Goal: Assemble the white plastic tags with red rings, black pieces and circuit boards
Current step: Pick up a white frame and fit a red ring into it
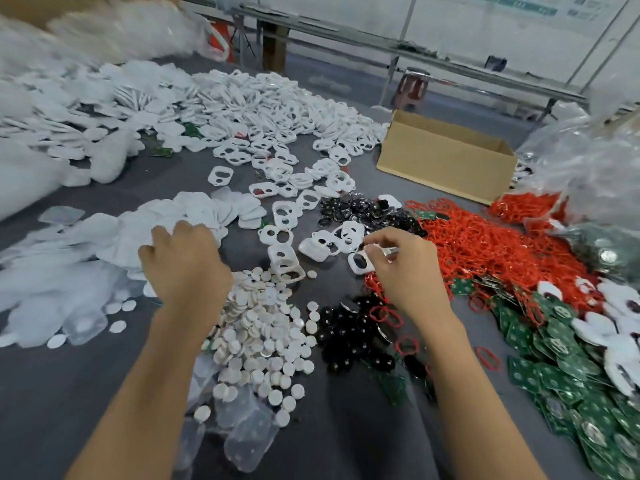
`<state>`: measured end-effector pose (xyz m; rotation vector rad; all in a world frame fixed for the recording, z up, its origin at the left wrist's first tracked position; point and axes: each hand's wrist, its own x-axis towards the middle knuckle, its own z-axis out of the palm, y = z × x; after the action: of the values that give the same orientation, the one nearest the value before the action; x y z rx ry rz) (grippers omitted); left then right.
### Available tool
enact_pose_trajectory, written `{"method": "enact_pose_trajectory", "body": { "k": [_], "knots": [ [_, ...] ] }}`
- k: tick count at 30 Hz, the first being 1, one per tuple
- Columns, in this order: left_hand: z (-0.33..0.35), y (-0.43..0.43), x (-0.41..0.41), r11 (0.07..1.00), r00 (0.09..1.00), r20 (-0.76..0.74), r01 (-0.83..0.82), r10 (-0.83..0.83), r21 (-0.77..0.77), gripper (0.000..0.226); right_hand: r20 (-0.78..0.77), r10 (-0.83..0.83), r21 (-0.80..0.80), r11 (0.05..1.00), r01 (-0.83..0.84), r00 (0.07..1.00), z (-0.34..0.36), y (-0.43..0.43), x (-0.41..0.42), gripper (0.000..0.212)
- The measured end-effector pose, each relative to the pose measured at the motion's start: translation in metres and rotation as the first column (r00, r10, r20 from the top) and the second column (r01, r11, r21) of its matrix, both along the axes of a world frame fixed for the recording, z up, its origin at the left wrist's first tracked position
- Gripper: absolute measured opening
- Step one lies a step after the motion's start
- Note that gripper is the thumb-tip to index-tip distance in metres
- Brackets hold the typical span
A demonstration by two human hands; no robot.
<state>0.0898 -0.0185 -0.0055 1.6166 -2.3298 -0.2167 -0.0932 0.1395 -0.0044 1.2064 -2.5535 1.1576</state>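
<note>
Forearms stretch forward over the grey bench [332, 441]. Left hand [183, 261], palm down, bends its fingers onto the heap of white tag covers [197, 209]; whether it grips one I cannot tell. Right hand [405, 271] pinches a small pale piece [389, 251] just beside a white tag [359, 264], near the red rings [485, 244].

A small assembly workshop: a broad grey desk [52, 393] carries bulk heaps of white plastic tags [263, 98], red rings [485, 244] and green circuit boards [571, 375], beside a cardboard box [446, 164] and bagged stock [588, 150], with metal-framed workbenches [346, 32] behind.
</note>
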Motion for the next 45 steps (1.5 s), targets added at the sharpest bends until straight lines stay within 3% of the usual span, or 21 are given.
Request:
{"method": "enact_pose_trajectory", "body": {
  "k": [7,9,13,16,20,22,25,28,30,33,35,37,40,43,45],
  "knots": [
    [0.005,-0.013,-0.007,0.996,0.991,-0.134,0.023,-0.011,0.090,0.024,0.011,0.003,-0.009,1.000,-0.003,1.000,0.003,0.005,-0.005,0.012],
    [0.002,-0.011,-0.009,0.997,0.990,-0.136,0.054,-0.045,0.062,0.028,-0.022,-0.025,0.023,0.999,0.026,0.999,0.002,0.007,-0.009,0.015],
    [-0.003,-0.001,-0.013,0.995,0.990,-0.109,0.086,-0.091,-0.047,0.029,-0.130,-0.002,0.236,0.971,0.033,0.992,-0.010,0.006,-0.008,0.025],
    [-0.002,0.011,-0.017,0.983,0.963,-0.226,0.115,-0.145,-0.141,0.021,-0.123,0.020,0.297,0.955,0.018,0.992,-0.021,0.002,-0.003,0.021],
    [0.008,0.041,-0.038,0.937,0.780,-0.528,0.337,-0.335,-0.096,0.022,-0.141,-0.012,0.276,0.960,0.051,0.990,-0.022,-0.004,-0.003,0.004],
    [0.008,0.057,-0.053,0.895,0.711,-0.596,0.446,-0.374,-0.029,0.020,-0.132,0.022,0.263,0.965,0.014,0.991,-0.023,-0.006,-0.001,0.005],
    [-0.004,0.070,-0.067,0.856,0.687,-0.627,0.514,-0.368,0.060,0.023,-0.161,0.127,0.308,0.949,-0.072,0.979,-0.027,-0.008,0.001,0.014],
    [-0.015,0.073,-0.073,0.851,0.646,-0.694,0.516,-0.316,0.093,0.026,-0.225,0.155,0.401,0.914,-0.054,0.962,-0.032,-0.009,0.000,0.012],
    [-0.018,0.074,-0.076,0.870,0.617,-0.740,0.485,-0.269,0.089,0.029,-0.238,0.135,0.344,0.938,-0.047,0.962,-0.030,-0.009,-0.001,0.010],
    [-0.023,0.078,-0.078,0.867,0.551,-0.804,0.489,-0.222,0.095,0.038,0.060,0.039,-0.063,0.997,-0.036,0.997,-0.012,-0.008,0.003,0.004],
    [-0.024,0.083,-0.079,0.811,0.485,-0.854,0.568,-0.190,0.142,0.042,0.373,0.105,-0.236,0.972,-0.015,0.922,0.006,-0.004,0.007,0.006],
    [-0.024,0.086,-0.079,0.784,0.436,-0.882,0.605,-0.179,0.140,0.030,0.542,0.219,-0.270,0.960,-0.079,0.812,0.018,-0.001,0.011,0.006],
    [-0.019,0.088,-0.077,0.731,0.337,-0.935,0.665,-0.107,0.156,0.020,0.475,0.168,-0.201,0.976,-0.080,0.864,0.026,0.000,0.018,0.005],
    [-0.011,0.090,-0.075,0.551,0.160,-0.986,0.820,0.043,0.157,0.025,0.341,0.073,-0.171,0.985,-0.014,0.937,0.030,0.001,0.018,0.005],
    [-0.008,0.091,-0.075,0.506,0.159,-0.976,0.835,0.150,0.214,0.025,0.255,0.089,-0.064,0.995,-0.075,0.963,0.034,0.005,0.016,0.004]
  ]
}}
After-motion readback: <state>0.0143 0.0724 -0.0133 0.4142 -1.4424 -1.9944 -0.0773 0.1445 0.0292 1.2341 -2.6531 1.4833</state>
